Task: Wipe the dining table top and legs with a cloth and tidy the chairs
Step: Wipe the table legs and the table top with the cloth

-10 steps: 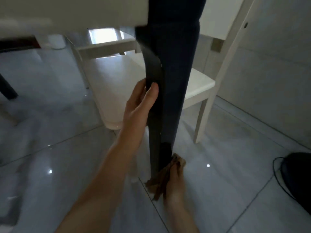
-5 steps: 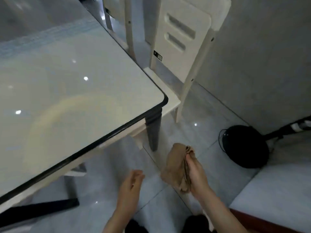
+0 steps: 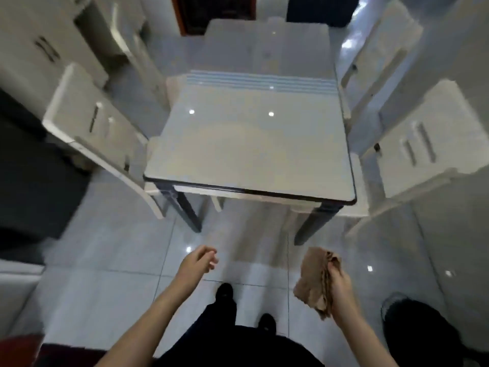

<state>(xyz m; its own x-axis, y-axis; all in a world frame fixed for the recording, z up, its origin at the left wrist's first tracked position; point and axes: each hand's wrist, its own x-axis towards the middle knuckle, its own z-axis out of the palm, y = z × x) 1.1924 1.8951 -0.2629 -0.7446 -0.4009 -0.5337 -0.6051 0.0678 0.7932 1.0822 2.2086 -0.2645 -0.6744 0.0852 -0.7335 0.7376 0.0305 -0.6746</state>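
My right hand (image 3: 341, 286) grips the cloth (image 3: 313, 280): it looks soft and light, so I'd hold it bunched. My left hand (image 3: 197, 263), at its nine o'clock, is relaxed and empty.

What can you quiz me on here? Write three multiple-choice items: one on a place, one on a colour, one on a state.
1. Where is the brown cloth?
A) on the table top
B) on the floor
C) in the right hand

2. What colour are the table legs?
A) dark
B) white
C) red

3. What is the left hand doing?
A) gripping a chair
B) holding nothing
C) pressing the table top

Answers:
1 C, that hand is curled round the bunched cloth.
2 A, both near legs look almost black.
3 B, it hangs free with loosely curled fingers and touches nothing.
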